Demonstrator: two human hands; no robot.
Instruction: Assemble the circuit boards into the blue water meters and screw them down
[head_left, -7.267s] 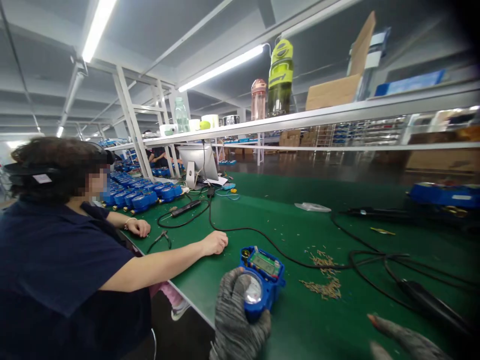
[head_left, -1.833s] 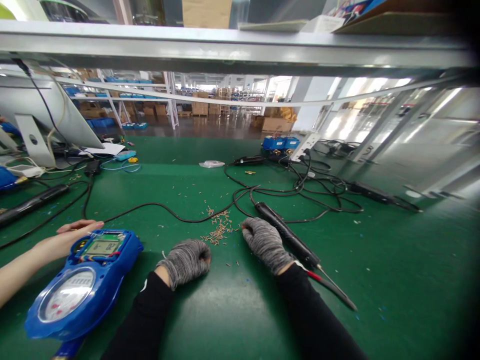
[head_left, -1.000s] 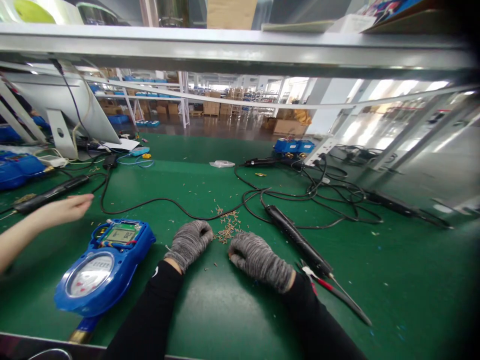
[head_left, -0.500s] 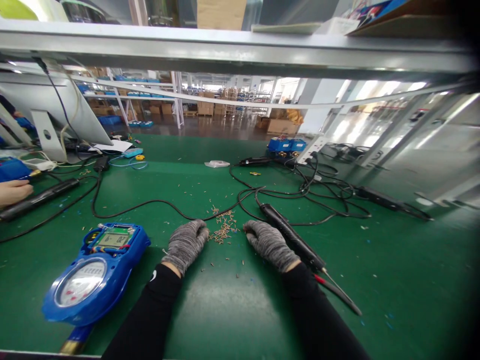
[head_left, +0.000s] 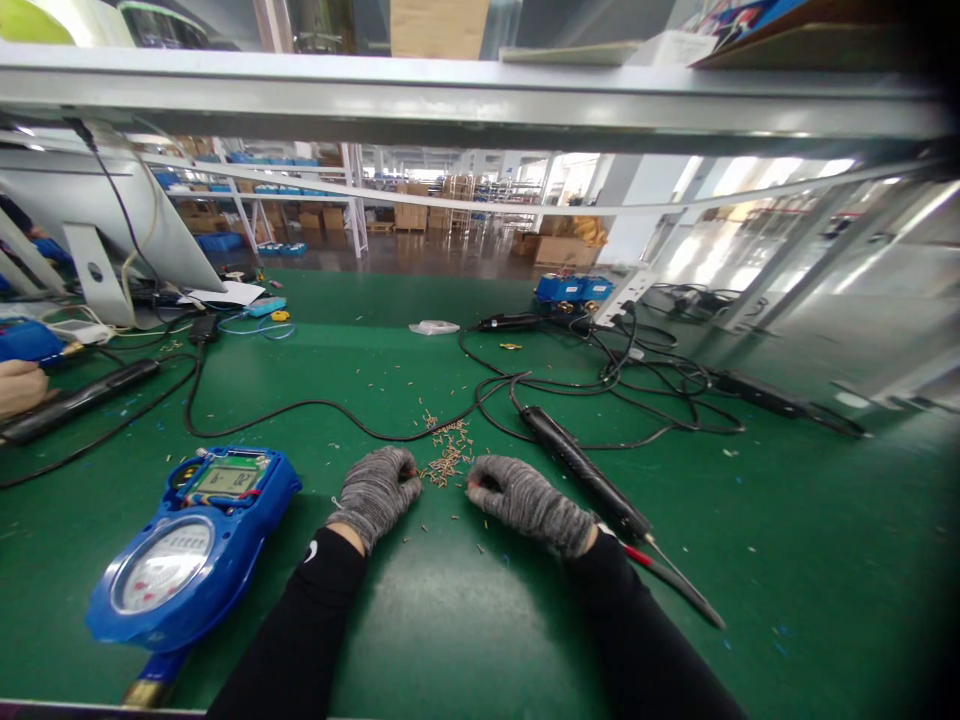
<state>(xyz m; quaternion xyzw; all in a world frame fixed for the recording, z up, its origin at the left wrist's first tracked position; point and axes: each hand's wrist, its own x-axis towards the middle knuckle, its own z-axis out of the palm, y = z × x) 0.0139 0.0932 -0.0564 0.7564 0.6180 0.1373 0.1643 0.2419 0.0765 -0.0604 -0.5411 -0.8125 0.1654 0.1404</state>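
A loose pile of small copper-coloured screws lies on the green tabletop, with strays around it. My left hand, in a grey knitted glove, rests at the pile's left edge with its fingers curled and thumb near the forefinger. On the right side of the pile, my right hand, gloved alike, has its fingers bent into a pinch. Whatever either hand may hold between the fingertips is hidden or too small to name. Left of my left hand lies a blue water meter, its upper compartment showing a circuit board and display.
A black electric screwdriver lies beside my right hand, near red-handled tweezers. Black cables cross the table behind the pile. At the far left are another person's hand and a second black screwdriver. Blue units stand at the back.
My right hand has moved left, closer to the pile and toward my left hand. My left hand has shifted slightly, its fingers more curled. The other person's hand has drawn a little leftward.
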